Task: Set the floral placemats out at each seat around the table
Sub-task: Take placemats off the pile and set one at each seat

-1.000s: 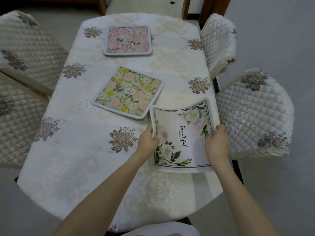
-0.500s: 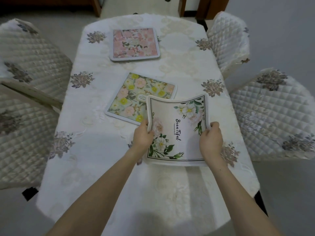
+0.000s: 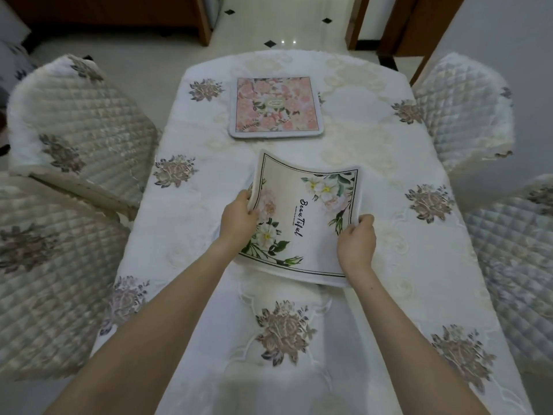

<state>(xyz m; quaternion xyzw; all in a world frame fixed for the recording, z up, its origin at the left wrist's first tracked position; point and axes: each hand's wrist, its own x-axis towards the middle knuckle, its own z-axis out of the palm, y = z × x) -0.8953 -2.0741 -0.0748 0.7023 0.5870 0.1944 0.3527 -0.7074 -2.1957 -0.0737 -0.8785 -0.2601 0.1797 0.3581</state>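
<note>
I hold a white floral placemat (image 3: 302,211) with black script lettering above the middle of the table, bowed between both hands. My left hand (image 3: 239,218) grips its left edge and my right hand (image 3: 356,242) grips its right edge. A pink floral placemat (image 3: 276,107) lies flat at the table's far end. The yellow-green floral placemat is hidden from view, under the white one.
The table (image 3: 389,265) wears a white embroidered cloth with grey flower motifs. Quilted covered chairs stand on the left (image 3: 74,121) (image 3: 45,280) and on the right (image 3: 466,112) (image 3: 520,259). Tiled floor and a doorway lie beyond the far end.
Both hands carried the white placemat from the table's right edge toward the middle, over the yellow-green placemat, which is now covered. The view turned square to the table's length.
</note>
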